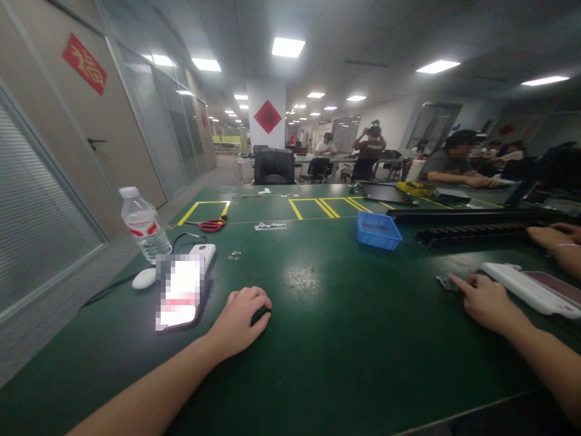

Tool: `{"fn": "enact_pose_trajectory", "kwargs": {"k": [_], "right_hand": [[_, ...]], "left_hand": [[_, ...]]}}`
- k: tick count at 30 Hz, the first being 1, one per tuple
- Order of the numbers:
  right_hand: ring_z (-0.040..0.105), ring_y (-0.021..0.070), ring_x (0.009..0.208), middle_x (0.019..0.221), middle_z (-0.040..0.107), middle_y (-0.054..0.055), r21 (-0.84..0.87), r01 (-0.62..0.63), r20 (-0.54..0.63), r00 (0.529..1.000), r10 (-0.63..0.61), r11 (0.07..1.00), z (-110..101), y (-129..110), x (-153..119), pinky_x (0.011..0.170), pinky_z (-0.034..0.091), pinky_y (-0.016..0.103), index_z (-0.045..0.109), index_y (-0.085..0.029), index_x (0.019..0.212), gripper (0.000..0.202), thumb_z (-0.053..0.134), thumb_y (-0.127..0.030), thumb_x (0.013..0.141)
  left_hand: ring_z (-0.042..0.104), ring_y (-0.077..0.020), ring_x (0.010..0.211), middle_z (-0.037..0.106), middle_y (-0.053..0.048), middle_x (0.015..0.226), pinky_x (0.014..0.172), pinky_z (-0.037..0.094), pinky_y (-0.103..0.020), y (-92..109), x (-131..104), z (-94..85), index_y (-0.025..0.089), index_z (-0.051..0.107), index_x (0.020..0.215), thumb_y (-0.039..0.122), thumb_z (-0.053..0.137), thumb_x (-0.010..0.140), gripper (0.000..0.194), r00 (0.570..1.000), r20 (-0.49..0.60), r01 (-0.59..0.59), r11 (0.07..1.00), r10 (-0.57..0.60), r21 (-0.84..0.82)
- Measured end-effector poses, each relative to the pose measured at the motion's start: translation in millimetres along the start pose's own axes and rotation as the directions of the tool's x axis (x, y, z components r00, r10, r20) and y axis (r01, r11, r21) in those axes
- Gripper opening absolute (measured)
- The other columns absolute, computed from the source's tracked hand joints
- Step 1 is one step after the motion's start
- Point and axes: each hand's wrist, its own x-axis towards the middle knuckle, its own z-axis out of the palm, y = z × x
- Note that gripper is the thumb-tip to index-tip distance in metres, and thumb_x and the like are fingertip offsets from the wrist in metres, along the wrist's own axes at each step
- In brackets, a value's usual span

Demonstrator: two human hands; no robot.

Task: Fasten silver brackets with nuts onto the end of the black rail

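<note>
Grey, metal-looking bits (pixel 447 282) at my right hand (pixel 488 301): likely light, stiff; pinch by edges. Right grip: can't tell. Left hand (pixel 242 313) relaxed on tabletop (pixel 336 351), fingers loosely curled.

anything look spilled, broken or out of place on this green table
Nothing looks spilled or broken. Slightly odd: several small rings lie loose on the green table, outside the blue bin. The right hand is at another small piece.

Looks smooth, glossy across the tabletop (pixel 327 351); shows clear plastic at the bottle (pixel 147 229), opaque plastic at the bin (pixel 378 242), probably metal at the blurred small part (pixel 445 282).
</note>
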Motion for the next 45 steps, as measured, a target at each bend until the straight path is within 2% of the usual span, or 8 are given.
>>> {"fn": "enact_pose_trajectory", "kwargs": {"k": [5, 9, 13, 18, 22, 27, 31, 45], "right_hand": [[0.053, 0.0347, 0.103, 0.114, 0.052, 0.02, -0.071, -0.007, 0.024, 1.0, 0.009, 0.997, 2, 5, 3, 0.081, 0.047, 0.041, 0.056, -0.018, 0.124, 0.049, 0.041, -0.023, 0.077], [0.054, 0.0343, 0.104, 0.115, 0.051, 0.019, -0.14, 0.012, 0.096, 0.995, 0.001, 0.99, 0, 2, 4, 0.085, 0.045, 0.042, 0.053, -0.021, 0.128, 0.052, 0.039, -0.02, 0.078], [0.053, 0.033, 0.107, 0.117, 0.051, 0.018, -0.113, -0.059, 0.073, 0.995, 0.067, 0.992, -3, -2, 4, 0.085, 0.045, 0.041, 0.049, -0.02, 0.131, 0.053, 0.039, -0.021, 0.079], [0.052, 0.0338, 0.108, 0.118, 0.049, 0.018, -0.135, -0.02, 0.155, 0.987, 0.041, 0.991, -4, -1, 5, 0.087, 0.044, 0.042, 0.05, -0.022, 0.131, 0.053, 0.042, -0.024, 0.078], [0.053, 0.034, 0.106, 0.12, 0.049, 0.018, -0.088, -0.083, 0.093, 0.991, 0.091, 0.993, -3, -1, 4, 0.085, 0.045, 0.041, 0.049, -0.022, 0.131, 0.054, 0.041, -0.023, 0.078], [0.053, 0.0347, 0.104, 0.11, 0.054, 0.017, -0.11, -0.012, 0.073, 0.997, 0.02, 0.994, 0, 1, 6, 0.086, 0.044, 0.044, 0.058, -0.024, 0.122, 0.05, 0.045, -0.024, 0.074], [0.054, 0.0332, 0.103, 0.111, 0.055, 0.017, -0.088, -0.054, 0.032, 0.998, 0.057, 0.995, 3, 5, 8, 0.086, 0.045, 0.043, 0.055, -0.021, 0.123, 0.051, 0.045, -0.023, 0.073], [0.058, 0.0336, 0.097, 0.111, 0.055, 0.018, -0.163, -0.015, 0.145, 0.989, 0.039, 0.986, 6, 10, 19, 0.082, 0.045, 0.042, 0.055, -0.024, 0.125, 0.054, 0.052, -0.024, 0.071]], "left_hand": [[0.051, -0.0227, 0.1, 0.058, -0.005, 0.105, 0.087, 0.037, -0.04, -2, 0, 1.1, 0.021, 0.059, 0.094, 0.024, 0.047, 0.084, 0.016, 1.0, -0.009, -0.011, 1.0, 0.011, -0.01], [0.051, -0.0224, 0.101, 0.058, -0.005, 0.105, 0.088, 0.037, -0.04, -1, 0, 0.5, 0.022, 0.059, 0.093, 0.024, 0.047, 0.084, 0.015, 1.0, -0.005, -0.008, 1.0, 0.008, -0.012], [0.051, -0.0225, 0.101, 0.058, -0.005, 0.105, 0.088, 0.037, -0.04, 0, 0, -1.0, 0.021, 0.059, 0.094, 0.023, 0.047, 0.084, 0.015, 1.0, 0.006, -0.001, 1.0, 0.001, -0.015], [0.051, -0.0226, 0.101, 0.057, -0.005, 0.106, 0.088, 0.037, -0.04, -2, -1, 1.2, 0.021, 0.059, 0.094, 0.023, 0.048, 0.084, 0.015, 1.0, 0.0, -0.004, 1.0, 0.004, -0.015], [0.05, -0.0222, 0.101, 0.057, -0.005, 0.105, 0.088, 0.036, -0.04, -4, -1, 2.9, 0.021, 0.059, 0.095, 0.023, 0.048, 0.085, 0.015, 1.0, -0.014, -0.017, 1.0, 0.016, -0.02], [0.051, -0.022, 0.101, 0.057, -0.004, 0.104, 0.087, 0.036, -0.039, -2, -1, 1.7, 0.021, 0.059, 0.093, 0.022, 0.049, 0.084, 0.014, 1.0, 0.0, -0.003, 1.0, 0.003, -0.013], [0.051, -0.0215, 0.1, 0.057, -0.003, 0.104, 0.087, 0.036, -0.038, -2, 0, 2.7, 0.021, 0.058, 0.093, 0.021, 0.049, 0.083, 0.013, 1.0, -0.012, -0.004, 1.0, 0.004, -0.01], [0.051, -0.021, 0.099, 0.057, -0.003, 0.103, 0.086, 0.036, -0.037, -2, -3, 4.1, 0.021, 0.058, 0.093, 0.022, 0.05, 0.084, 0.013, 1.0, -0.025, -0.004, 1.0, 0.003, -0.02]]}}
